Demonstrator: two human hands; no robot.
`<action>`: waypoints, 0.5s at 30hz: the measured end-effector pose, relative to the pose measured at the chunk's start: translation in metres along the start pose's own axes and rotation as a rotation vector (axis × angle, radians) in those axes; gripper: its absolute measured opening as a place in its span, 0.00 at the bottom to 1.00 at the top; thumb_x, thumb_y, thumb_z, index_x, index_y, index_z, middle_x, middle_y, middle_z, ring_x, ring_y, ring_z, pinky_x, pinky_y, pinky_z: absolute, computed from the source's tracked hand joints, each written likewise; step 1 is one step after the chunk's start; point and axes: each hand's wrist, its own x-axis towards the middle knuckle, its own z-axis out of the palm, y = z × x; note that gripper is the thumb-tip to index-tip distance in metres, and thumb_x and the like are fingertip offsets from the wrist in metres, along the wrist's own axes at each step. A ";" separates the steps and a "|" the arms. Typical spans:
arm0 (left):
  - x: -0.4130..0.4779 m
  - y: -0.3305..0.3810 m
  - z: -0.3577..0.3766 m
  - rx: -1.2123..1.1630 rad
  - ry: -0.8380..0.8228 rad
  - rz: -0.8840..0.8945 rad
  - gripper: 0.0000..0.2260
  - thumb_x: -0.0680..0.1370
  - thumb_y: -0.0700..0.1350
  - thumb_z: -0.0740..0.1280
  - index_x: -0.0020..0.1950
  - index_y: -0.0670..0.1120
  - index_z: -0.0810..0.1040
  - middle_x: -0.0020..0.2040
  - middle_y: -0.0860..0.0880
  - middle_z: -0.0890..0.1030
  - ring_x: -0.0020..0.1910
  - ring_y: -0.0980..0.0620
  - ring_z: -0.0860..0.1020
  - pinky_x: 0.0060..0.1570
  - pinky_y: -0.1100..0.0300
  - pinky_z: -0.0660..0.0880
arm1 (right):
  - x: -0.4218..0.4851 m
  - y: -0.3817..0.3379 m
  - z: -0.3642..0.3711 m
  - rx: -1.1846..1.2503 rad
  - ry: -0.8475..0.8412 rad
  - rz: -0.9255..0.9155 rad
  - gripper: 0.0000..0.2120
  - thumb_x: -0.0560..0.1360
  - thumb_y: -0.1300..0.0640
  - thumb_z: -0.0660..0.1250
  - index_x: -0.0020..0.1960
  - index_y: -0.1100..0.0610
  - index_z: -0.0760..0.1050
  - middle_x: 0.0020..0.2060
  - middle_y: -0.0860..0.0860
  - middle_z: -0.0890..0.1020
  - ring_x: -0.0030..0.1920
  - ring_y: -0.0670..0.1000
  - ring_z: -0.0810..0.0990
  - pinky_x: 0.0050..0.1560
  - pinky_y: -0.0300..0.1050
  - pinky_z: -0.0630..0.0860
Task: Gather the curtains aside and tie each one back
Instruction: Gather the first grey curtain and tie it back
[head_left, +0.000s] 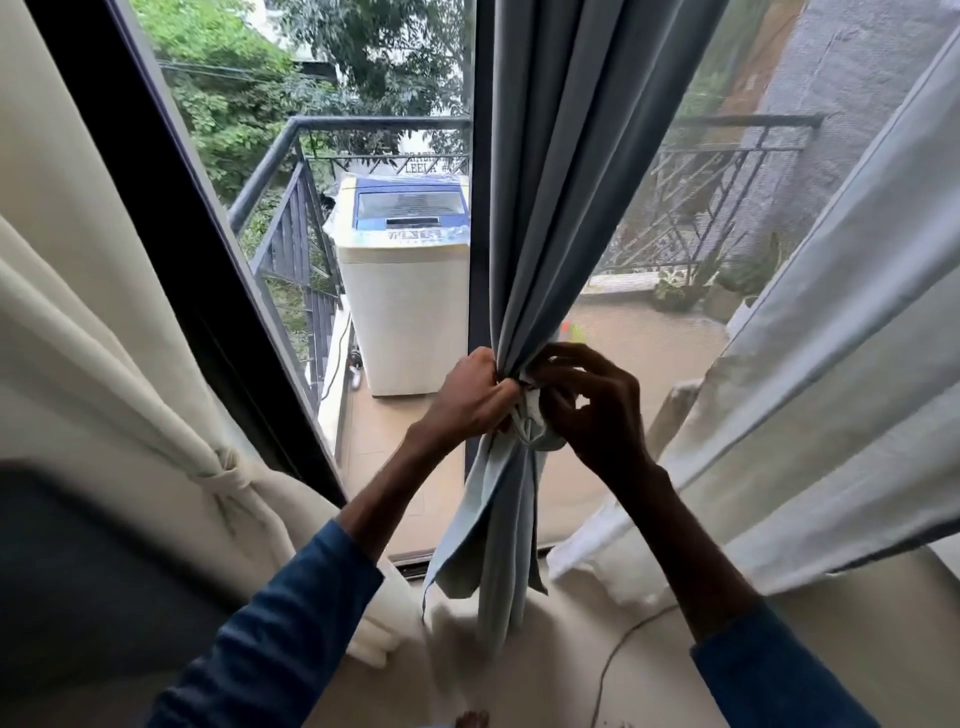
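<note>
Tiled balcony floor (382, 441): washing machine (410, 301), potted plants (675, 291). Indoor floor (857, 623): thin cable (605, 670) lying.

The person is wearing dark blue long sleeves of soft, faintly mottled cloth. The left sleeve (270, 639) is bunching in loose creases and ending partway along the forearm; the right sleeve (769, 670) is stopping at a similar point. Beyond the cuffs, the left hand (467, 400) and right hand (587, 410) are showing bare. At the lower edge, bare toes (471, 719) are just peeking in.

Left hand (470, 402) and right hand (597, 415) close together, fingers (576, 358) curled.
</note>
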 end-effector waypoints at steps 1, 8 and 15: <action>-0.001 0.002 -0.002 -0.021 -0.019 0.003 0.19 0.71 0.49 0.60 0.40 0.31 0.74 0.37 0.31 0.77 0.35 0.35 0.78 0.36 0.41 0.77 | -0.003 0.001 0.002 -0.032 0.002 -0.013 0.18 0.68 0.75 0.73 0.51 0.57 0.87 0.56 0.52 0.85 0.53 0.50 0.85 0.47 0.44 0.81; 0.000 0.000 -0.015 -0.059 -0.143 0.054 0.18 0.72 0.45 0.62 0.41 0.28 0.74 0.35 0.29 0.77 0.30 0.33 0.76 0.29 0.40 0.76 | 0.000 -0.013 0.003 -0.341 -0.103 -0.040 0.11 0.70 0.66 0.71 0.48 0.54 0.85 0.55 0.47 0.85 0.54 0.55 0.80 0.37 0.49 0.80; -0.003 0.005 -0.013 0.044 -0.071 0.069 0.18 0.67 0.46 0.60 0.39 0.29 0.71 0.36 0.30 0.75 0.31 0.41 0.71 0.34 0.40 0.74 | 0.021 -0.033 -0.009 -0.534 -0.453 0.122 0.20 0.68 0.47 0.57 0.51 0.52 0.81 0.43 0.57 0.84 0.44 0.65 0.81 0.36 0.47 0.65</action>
